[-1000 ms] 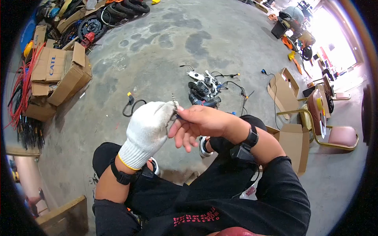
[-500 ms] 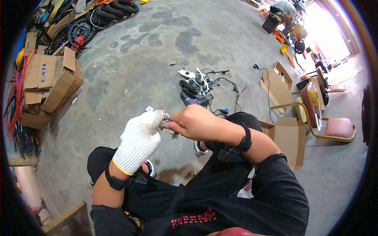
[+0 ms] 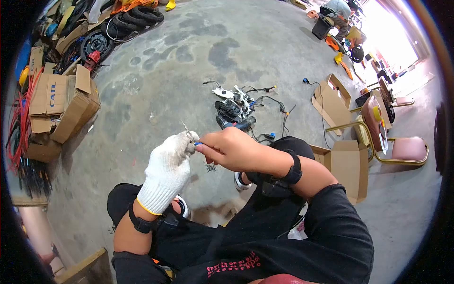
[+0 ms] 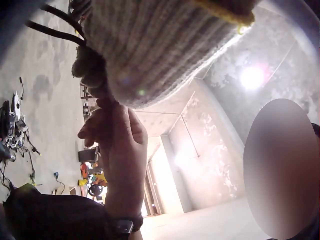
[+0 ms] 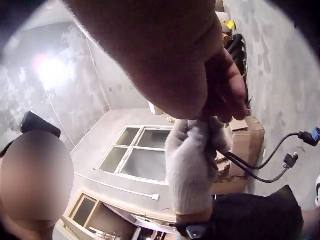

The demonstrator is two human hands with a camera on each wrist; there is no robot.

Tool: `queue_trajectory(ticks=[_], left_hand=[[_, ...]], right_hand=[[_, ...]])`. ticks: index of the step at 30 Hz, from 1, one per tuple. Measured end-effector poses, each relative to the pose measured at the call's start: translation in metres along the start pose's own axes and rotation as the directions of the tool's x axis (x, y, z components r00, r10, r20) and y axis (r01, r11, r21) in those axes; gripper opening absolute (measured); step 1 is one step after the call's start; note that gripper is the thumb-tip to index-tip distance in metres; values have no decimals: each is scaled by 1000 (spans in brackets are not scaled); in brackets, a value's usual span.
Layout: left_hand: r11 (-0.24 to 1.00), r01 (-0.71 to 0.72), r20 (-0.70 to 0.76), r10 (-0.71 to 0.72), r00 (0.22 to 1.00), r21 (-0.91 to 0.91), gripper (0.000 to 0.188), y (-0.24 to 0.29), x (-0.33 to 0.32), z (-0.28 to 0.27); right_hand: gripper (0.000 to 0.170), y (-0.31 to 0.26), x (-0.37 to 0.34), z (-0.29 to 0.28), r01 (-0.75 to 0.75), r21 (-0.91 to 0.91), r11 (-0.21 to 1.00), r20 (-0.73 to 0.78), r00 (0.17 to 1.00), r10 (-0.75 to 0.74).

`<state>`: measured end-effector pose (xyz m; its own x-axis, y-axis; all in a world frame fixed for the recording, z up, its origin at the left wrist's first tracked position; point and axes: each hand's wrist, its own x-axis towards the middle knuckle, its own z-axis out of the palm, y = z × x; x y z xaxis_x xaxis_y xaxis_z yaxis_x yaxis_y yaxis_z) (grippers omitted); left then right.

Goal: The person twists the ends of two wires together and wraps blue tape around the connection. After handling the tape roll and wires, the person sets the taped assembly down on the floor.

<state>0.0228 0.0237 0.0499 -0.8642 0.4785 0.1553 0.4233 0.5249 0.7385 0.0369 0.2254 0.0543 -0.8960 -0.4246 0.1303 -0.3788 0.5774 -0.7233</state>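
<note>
In the head view, the white-gloved left hand (image 3: 166,163) is curled round part of a black cable, seen in the right wrist view as two strands (image 5: 255,167) that run to a blue-ended connector (image 5: 311,136) and a small dark connector (image 5: 290,160). A thin, twisted, light-and-dark piece (image 3: 187,130) sticks up from the glove's fingertips. The bare right hand (image 3: 234,149) meets the glove and pinches a small blue piece (image 3: 197,143) between thumb and fingers. In both wrist views the fingers partly hide the contact.
On the floor ahead lie a white-and-black part with wires (image 3: 236,102) and a power drill (image 3: 236,124). Small dark pieces (image 3: 210,167) lie below the hands. Cartons (image 3: 52,97) stand left; opened cardboard (image 3: 349,168) and chairs (image 3: 409,150) are at the right.
The right hand's fingers, spread below the glove earlier, have closed on the small blue piece. The twisted piece now leans left. The cable loop beside the glove has gone from the head view.
</note>
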Motion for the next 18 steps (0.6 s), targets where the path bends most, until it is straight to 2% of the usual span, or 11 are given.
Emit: queue_trajectory(ticks=[2,3,4,5,6,9,10,12,14,16,18], left_hand=[[999,-8,18,9,1000,-33,40,1,-1,-1],[998,-16,32,18,999,-64,40,2,0,-2],[998,-21,31,23,999,-66,40,4,1,-3],[996,28,57,-23,998,-90,40,6,2,-4],[991,75,85,-66,994,-110,40,7,3,-4],[994,57,40,-53,998,-96,39,6,2,-3],[994,57,39,-53,998,-96,39,4,2,-2],[985,-154,-76,161,984,83,43,-1,1,1],[989,-134,-38,136,990,62,43,5,-1,2],[991,-124,10,124,992,45,42,12,-3,-2],[999,-26,80,28,996,-22,39,16,-5,-6]], right_hand=[[30,-5,-2,-5,-62,180,982,74,996,49],[30,-3,-3,-4,-63,176,982,73,996,50],[29,2,-3,-1,65,-33,997,-13,998,-65],[27,5,-3,1,171,-248,954,-73,978,-194],[27,6,-3,3,168,-252,953,-77,978,-193],[27,8,-1,5,160,-333,929,-106,973,-205],[23,9,1,5,191,-346,919,-153,954,-256],[21,12,4,5,221,-360,906,-195,932,-305],[26,14,5,1,339,-353,872,-187,888,-421],[25,15,6,-5,377,-340,862,-179,874,-453],[24,16,7,-8,418,-334,845,-172,854,-491]])
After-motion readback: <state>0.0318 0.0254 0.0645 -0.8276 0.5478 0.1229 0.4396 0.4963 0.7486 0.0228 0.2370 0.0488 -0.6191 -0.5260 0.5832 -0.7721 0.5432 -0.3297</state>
